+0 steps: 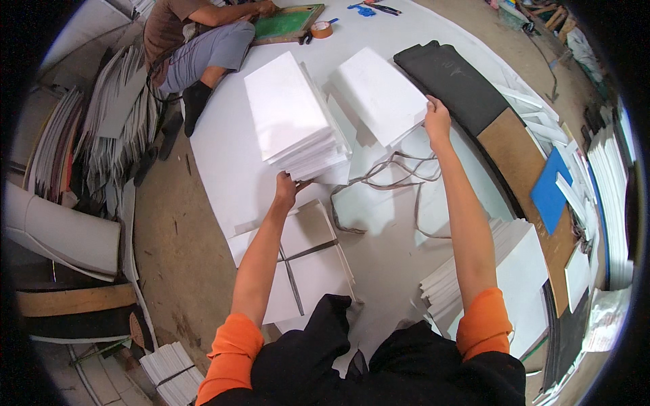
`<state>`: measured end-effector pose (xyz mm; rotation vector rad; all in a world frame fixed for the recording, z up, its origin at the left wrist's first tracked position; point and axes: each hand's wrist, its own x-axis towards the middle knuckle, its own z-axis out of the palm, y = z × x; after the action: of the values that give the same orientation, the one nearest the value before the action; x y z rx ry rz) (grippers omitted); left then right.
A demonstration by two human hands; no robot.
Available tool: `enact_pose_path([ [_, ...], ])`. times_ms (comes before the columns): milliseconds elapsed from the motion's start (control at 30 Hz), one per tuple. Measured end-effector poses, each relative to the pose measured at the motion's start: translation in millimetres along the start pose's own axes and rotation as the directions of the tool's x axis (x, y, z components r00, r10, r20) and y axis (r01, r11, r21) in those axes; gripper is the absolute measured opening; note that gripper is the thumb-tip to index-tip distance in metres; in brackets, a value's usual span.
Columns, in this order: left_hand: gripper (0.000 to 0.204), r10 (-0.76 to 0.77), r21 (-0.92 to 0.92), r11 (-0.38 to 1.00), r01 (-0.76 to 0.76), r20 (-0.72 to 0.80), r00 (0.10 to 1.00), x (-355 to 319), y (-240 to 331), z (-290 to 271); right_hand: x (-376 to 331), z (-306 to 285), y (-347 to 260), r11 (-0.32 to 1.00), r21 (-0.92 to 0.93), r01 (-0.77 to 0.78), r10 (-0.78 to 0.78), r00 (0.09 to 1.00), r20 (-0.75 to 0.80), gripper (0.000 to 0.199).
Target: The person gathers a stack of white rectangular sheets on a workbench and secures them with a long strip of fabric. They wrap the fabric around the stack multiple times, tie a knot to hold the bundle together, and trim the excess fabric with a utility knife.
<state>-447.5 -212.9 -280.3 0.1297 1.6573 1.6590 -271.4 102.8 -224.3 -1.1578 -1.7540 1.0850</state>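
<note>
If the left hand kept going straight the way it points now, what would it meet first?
The left hand points away from the person and already touches the near edge of the tall white sheet stack. Going on, it would push straight into that stack; nothing else lies between, as far as this view shows.

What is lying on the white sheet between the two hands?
In the head view, grey straps lie loose between the left hand and the right hand.

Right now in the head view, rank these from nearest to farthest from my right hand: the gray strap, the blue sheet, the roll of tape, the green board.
From the right hand:
1. Gray strap, just below the hand on the white surface.
2. Blue sheet, off to the right.
3. Roll of tape, far up and left.
4. Green board, just left of the tape, by the seated person.
</note>
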Motion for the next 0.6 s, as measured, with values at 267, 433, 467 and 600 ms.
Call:
enact_pose_path([
  [267, 0.029, 0.120, 0.265, 0.961, -0.080, -0.139, 0.983, 8.5, -1.6, 4.9, -8.4, -9.3, -6.9, 0.969, 0.234, -0.074, 0.083, 0.996, -0.027, 0.034],
  [433, 0.031, 0.271, 0.349, 0.909, -0.226, -0.085, 0.959, 24.9, -22.2, -0.6, -18.2, -12.3, -2.7, 0.927, 0.366, -0.085, 0.070, 0.996, 0.053, 0.035],
  [467, 0.031, 0.312, 0.400, 0.882, -0.249, -0.099, 0.945, 34.9, -32.0, -13.9, -22.1, -8.6, -7.2, 0.913, 0.397, -0.093, 0.070, 0.995, 0.072, 0.036],
  [600, 0.035, 0.242, 0.274, 0.937, -0.218, -0.055, 0.969, 23.8, -29.9, -14.6, -58.7, -18.0, -45.4, 0.842, 0.485, -0.236, 0.179, 0.971, 0.161, 0.036],
])
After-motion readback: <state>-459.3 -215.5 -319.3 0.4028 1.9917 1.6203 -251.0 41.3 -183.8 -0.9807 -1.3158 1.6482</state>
